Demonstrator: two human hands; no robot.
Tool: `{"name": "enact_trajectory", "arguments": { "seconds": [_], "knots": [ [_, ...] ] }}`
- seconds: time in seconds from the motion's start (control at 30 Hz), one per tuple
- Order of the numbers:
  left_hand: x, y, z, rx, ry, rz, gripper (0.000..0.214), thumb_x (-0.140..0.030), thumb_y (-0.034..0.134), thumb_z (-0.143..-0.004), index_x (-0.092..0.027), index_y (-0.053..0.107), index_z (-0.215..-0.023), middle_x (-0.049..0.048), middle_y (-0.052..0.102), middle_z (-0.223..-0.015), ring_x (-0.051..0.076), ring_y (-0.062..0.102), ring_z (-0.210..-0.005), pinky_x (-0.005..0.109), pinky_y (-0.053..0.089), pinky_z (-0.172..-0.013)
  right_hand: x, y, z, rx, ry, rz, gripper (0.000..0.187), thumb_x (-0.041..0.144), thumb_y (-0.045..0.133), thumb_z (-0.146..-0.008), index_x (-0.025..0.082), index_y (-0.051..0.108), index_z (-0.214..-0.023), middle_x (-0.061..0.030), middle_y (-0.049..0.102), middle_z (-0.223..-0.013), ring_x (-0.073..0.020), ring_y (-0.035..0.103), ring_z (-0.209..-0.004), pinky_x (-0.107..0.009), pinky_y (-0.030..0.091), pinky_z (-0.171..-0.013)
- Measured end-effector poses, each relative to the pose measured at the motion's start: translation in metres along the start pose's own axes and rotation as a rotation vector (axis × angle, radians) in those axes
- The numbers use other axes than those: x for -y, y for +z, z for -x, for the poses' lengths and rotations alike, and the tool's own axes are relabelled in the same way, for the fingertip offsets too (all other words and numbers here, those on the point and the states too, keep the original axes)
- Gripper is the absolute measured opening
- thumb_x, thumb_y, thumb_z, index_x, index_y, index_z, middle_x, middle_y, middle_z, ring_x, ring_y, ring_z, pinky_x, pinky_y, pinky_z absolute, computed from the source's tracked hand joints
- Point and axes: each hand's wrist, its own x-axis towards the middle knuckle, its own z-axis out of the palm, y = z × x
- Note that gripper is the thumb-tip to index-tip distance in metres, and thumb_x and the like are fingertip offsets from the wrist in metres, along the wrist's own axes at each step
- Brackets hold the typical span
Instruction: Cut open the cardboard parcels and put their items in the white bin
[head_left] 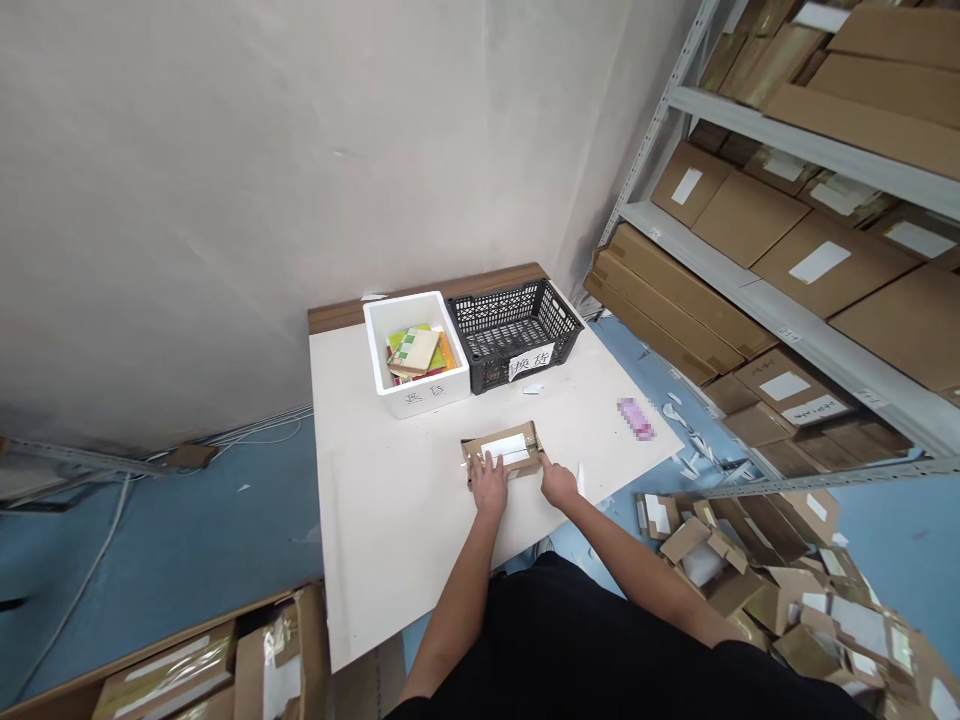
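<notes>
Centrally: one white-labelled, brown, oblong cardboard box [504, 447], flat on a white, smooth-surfaced tabletop [390, 530]. Left hand [489, 485]: fingers spread over its near side, unclenched. Right hand [559, 485]: curled at its right end; whether grasping anything, indeterminate. Possible fault: box pivots, should left-hand pressure slacken against right-hand force.

Carton [504, 447] on table [390, 520], before bin [429, 396] and crate [491, 374].
</notes>
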Motion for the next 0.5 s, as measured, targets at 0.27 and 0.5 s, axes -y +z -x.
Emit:
{"name": "enact_trajectory", "arguments": {
  "seconds": [0.27, 0.5],
  "knots": [
    [0.003, -0.046, -0.039, 0.160, 0.043, 0.009, 0.050, -0.037, 0.049, -0.101, -0.023, 0.059, -0.147, 0.0158, 0.060, -0.147, 0.038, 0.040, -0.146, 0.057, 0.036, -0.117, -0.027, 0.035, 0.021, -0.278, 0.150, -0.413, 0.048, 0.038, 0.044, -0.105, 0.019, 0.045, -0.149, -0.0102, 0.075, -0.109, -0.0275, 0.072, -0.103, -0.030, 0.049, -0.083],
    [0.029, -0.067, -0.050, 0.250, 0.013, -0.081, 0.059, -0.029, 0.042, -0.101, -0.031, 0.041, -0.160, 0.0131, 0.049, -0.159, 0.035, 0.041, -0.145, 0.056, 0.038, -0.112, 0.019, 0.040, -0.014, -0.204, 0.162, -0.699, 0.036, 0.056, 0.051, -0.099, 0.022, 0.056, -0.108, -0.0046, 0.073, -0.089, -0.0237, 0.073, -0.081, -0.027, 0.050, -0.069]
  ]
}}
